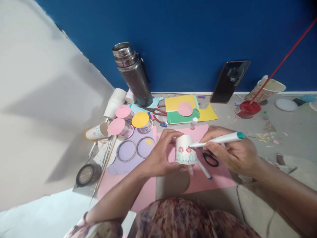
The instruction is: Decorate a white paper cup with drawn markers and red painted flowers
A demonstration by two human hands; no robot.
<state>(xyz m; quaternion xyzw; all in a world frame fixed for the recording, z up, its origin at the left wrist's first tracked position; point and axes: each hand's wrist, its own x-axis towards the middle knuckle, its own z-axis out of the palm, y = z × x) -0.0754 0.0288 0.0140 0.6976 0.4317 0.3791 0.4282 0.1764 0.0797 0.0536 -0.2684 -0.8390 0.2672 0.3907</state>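
Note:
My left hand [164, 152] grips a small white paper cup [183, 142], turned with its narrow end up. Red flowers and blue-green strokes are drawn on the cup's side. Between the fingers of my right hand [230, 152] is a white marker [219, 138] with a green end, its tip at the cup's wall beside a red flower. Below the cup, a white marker with a blue end [205, 170] lies on pink paper [218, 183]. Black-handled scissors [211, 159] are partly hidden behind my right hand.
Paper cups topped with pink [117, 126] and yellow discs [140, 119] stand at left, near two rings [126, 161] on purple paper. Behind are a steel flask [135, 76], red-handled pliers [158, 112], coloured sheets [178, 102], a leaning phone [230, 82] and a red pot [247, 109].

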